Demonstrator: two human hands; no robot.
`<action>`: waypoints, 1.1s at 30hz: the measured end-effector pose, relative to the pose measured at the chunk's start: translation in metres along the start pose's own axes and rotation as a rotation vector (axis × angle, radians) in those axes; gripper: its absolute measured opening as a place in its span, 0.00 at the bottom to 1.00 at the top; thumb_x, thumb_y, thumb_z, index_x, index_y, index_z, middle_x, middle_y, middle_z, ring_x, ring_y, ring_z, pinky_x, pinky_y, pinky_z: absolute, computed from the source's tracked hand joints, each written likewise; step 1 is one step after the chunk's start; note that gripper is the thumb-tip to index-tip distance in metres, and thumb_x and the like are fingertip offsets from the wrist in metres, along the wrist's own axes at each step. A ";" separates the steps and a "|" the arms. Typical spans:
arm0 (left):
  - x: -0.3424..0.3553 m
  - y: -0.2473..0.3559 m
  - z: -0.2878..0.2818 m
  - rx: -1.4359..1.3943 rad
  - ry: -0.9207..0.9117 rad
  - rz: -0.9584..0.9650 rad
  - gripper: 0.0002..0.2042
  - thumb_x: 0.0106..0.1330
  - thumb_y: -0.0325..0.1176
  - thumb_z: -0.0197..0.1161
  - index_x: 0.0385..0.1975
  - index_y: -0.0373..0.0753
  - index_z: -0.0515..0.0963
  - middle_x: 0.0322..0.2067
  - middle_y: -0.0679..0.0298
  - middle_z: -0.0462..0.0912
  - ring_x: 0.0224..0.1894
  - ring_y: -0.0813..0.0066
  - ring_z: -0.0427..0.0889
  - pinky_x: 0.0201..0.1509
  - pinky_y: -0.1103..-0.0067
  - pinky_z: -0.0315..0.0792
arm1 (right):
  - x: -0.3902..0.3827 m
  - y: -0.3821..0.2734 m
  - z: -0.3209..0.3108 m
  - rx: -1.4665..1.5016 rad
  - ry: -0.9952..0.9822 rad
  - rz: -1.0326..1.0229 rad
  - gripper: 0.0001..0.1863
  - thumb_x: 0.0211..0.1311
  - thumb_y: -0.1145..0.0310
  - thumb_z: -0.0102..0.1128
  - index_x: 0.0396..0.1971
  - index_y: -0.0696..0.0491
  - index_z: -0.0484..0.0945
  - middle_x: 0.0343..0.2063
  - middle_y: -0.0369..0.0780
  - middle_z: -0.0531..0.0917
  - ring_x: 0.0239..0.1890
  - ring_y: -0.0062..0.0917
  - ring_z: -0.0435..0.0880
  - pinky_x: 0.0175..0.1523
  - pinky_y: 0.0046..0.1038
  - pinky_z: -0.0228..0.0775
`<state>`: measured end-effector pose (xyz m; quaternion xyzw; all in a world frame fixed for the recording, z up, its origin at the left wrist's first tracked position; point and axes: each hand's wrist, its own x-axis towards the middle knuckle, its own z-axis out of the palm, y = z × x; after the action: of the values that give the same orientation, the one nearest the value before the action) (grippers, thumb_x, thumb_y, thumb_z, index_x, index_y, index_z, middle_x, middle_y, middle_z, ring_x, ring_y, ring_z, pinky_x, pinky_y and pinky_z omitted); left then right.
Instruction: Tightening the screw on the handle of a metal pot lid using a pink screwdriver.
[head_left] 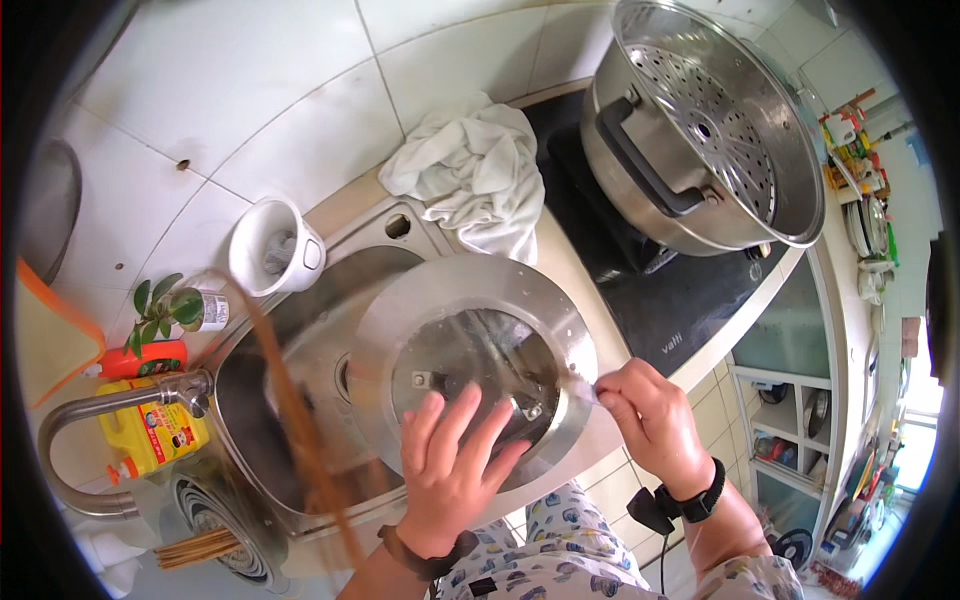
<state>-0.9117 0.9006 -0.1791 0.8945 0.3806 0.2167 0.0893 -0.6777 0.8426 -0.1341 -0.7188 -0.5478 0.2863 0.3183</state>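
A wide round pot lid (475, 290) with a steel rim and a see-through glass middle lies tilted across the right side of the steel sink (300, 335). Water drops and two small metal fittings show on it. My right hand (655, 425) is closed at the lid's right edge, thumb and fingers pinched there; a small pale blurred patch lies at the fingertips. My left hand (450, 480) has its fingers spread over the lid's near part and grips nothing. Whether its fingertips touch the glass I cannot tell.
A large steamer pot (655, 165) stands on the black stove (625, 310). A crumpled white cloth (475, 170) lies behind the lid. Left are a white cup (275, 250), tap (75, 415), yellow bottle (155, 430) and chopsticks (200, 548). A blurred brown strip (285, 400) crosses the sink.
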 end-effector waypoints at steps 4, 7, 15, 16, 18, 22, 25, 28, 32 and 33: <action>0.021 0.019 -0.002 -0.098 -0.070 -0.146 0.20 0.53 0.42 0.78 0.48 0.54 0.85 0.68 0.57 0.66 0.74 0.46 0.50 0.74 0.48 0.45 | -0.017 0.010 0.005 -0.024 -0.040 -0.028 0.06 0.62 0.75 0.63 0.39 0.52 0.81 0.29 0.41 0.79 0.32 0.38 0.82 0.37 0.34 0.75; 0.029 0.024 -0.006 -0.048 -0.117 -0.152 0.18 0.52 0.40 0.77 0.45 0.55 0.86 0.69 0.58 0.65 0.76 0.44 0.47 0.75 0.47 0.41 | -0.011 0.021 0.007 -0.185 -0.032 -0.208 0.08 0.59 0.70 0.66 0.37 0.51 0.80 0.27 0.39 0.79 0.28 0.34 0.81 0.31 0.33 0.73; 0.039 0.019 -0.006 -0.149 -0.156 -0.164 0.16 0.50 0.33 0.75 0.42 0.53 0.87 0.67 0.59 0.69 0.75 0.43 0.49 0.75 0.48 0.41 | 0.006 0.014 0.006 -0.247 -0.064 -0.274 0.10 0.58 0.64 0.67 0.30 0.51 0.75 0.26 0.35 0.78 0.23 0.28 0.81 0.27 0.29 0.73; 0.041 0.022 -0.009 -0.147 -0.162 -0.166 0.16 0.50 0.33 0.75 0.42 0.53 0.87 0.67 0.59 0.69 0.75 0.43 0.49 0.75 0.48 0.41 | 0.005 0.015 0.009 -0.257 -0.051 -0.289 0.10 0.58 0.64 0.67 0.30 0.50 0.75 0.26 0.34 0.78 0.23 0.27 0.81 0.26 0.28 0.72; 0.044 0.029 -0.014 -0.109 -0.288 -0.237 0.16 0.51 0.31 0.74 0.42 0.52 0.87 0.67 0.59 0.68 0.74 0.43 0.50 0.75 0.49 0.44 | 0.003 0.018 0.013 -0.263 -0.040 -0.299 0.10 0.58 0.64 0.67 0.30 0.50 0.75 0.26 0.34 0.77 0.23 0.26 0.81 0.25 0.27 0.72; 0.046 0.026 -0.015 -0.180 -0.269 -0.188 0.15 0.53 0.31 0.74 0.43 0.50 0.87 0.67 0.58 0.67 0.74 0.44 0.51 0.75 0.51 0.44 | 0.000 0.026 0.019 -0.271 -0.010 -0.325 0.11 0.57 0.63 0.68 0.30 0.50 0.74 0.26 0.33 0.76 0.21 0.25 0.80 0.23 0.26 0.71; 0.048 0.027 -0.016 -0.179 -0.307 -0.221 0.13 0.58 0.33 0.72 0.44 0.47 0.87 0.68 0.55 0.67 0.73 0.43 0.51 0.75 0.54 0.45 | -0.002 0.024 0.018 -0.333 -0.004 -0.312 0.10 0.57 0.63 0.67 0.30 0.49 0.74 0.26 0.33 0.74 0.19 0.24 0.79 0.22 0.26 0.70; 0.047 0.026 -0.010 -0.176 -0.269 -0.180 0.13 0.60 0.36 0.71 0.45 0.45 0.86 0.68 0.55 0.67 0.73 0.43 0.52 0.74 0.54 0.45 | -0.005 0.024 0.020 -0.390 -0.018 -0.281 0.11 0.59 0.61 0.66 0.29 0.48 0.73 0.26 0.33 0.73 0.17 0.24 0.78 0.21 0.27 0.70; 0.045 0.027 -0.010 -0.127 -0.223 -0.140 0.14 0.60 0.39 0.69 0.46 0.50 0.86 0.66 0.54 0.67 0.71 0.39 0.54 0.74 0.49 0.43 | -0.009 0.023 0.024 -0.384 0.042 -0.259 0.11 0.62 0.60 0.64 0.29 0.48 0.72 0.25 0.34 0.73 0.17 0.26 0.78 0.21 0.28 0.70; 0.045 0.025 -0.008 -0.123 -0.229 -0.138 0.14 0.61 0.41 0.68 0.47 0.48 0.86 0.65 0.51 0.67 0.71 0.40 0.55 0.74 0.49 0.43 | -0.008 0.024 0.026 -0.368 0.043 -0.269 0.11 0.62 0.60 0.64 0.29 0.48 0.72 0.25 0.34 0.73 0.18 0.27 0.78 0.22 0.28 0.70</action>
<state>-0.8717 0.9154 -0.1491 0.8780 0.4145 0.1293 0.2016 -0.6847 0.8334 -0.1687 -0.6913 -0.6746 0.1213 0.2288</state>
